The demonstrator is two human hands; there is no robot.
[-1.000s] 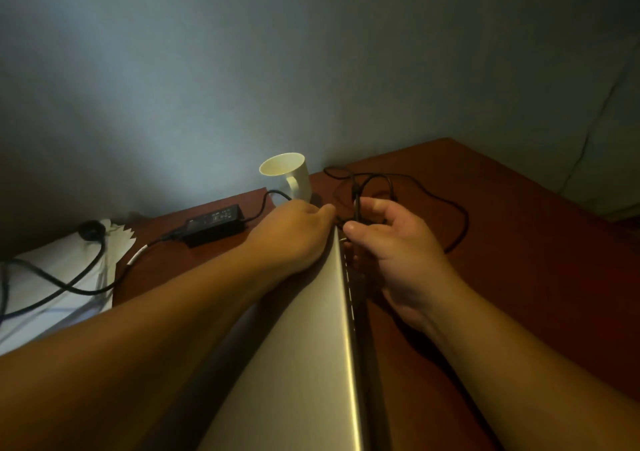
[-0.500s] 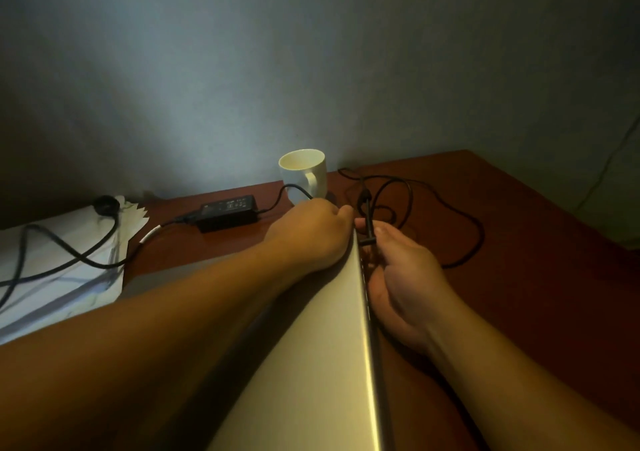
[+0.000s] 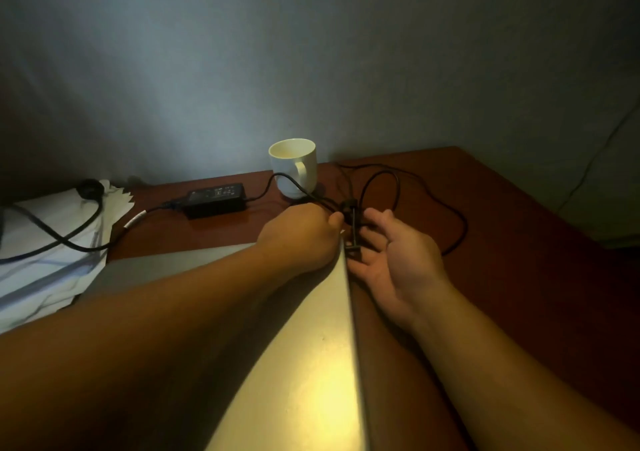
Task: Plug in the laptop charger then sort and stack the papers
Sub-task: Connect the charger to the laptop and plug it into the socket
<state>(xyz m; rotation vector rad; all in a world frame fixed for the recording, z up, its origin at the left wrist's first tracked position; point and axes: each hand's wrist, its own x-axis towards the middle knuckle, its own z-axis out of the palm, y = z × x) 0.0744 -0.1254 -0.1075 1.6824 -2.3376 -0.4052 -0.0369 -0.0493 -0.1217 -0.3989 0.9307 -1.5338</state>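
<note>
At the centre of the frame the charger plug [image 3: 354,242] stands against the right edge of the closed silver laptop [image 3: 304,364], apparently at or in a port; whether it is fully seated cannot be told in this dim light. The right hand [image 3: 398,260] lies palm-up just beside it, fingers loosely spread, gripping nothing. The left hand [image 3: 301,239] curls over the laptop's far corner, steadying it. Behind, the cable [image 3: 446,208] loops across the red-brown table [image 3: 519,277] past a white mug [image 3: 294,168] to the power brick [image 3: 214,197]. At left, the papers [image 3: 52,260] lie fanned and unsorted under the mains lead, so sorting and stacking remain.
</note>
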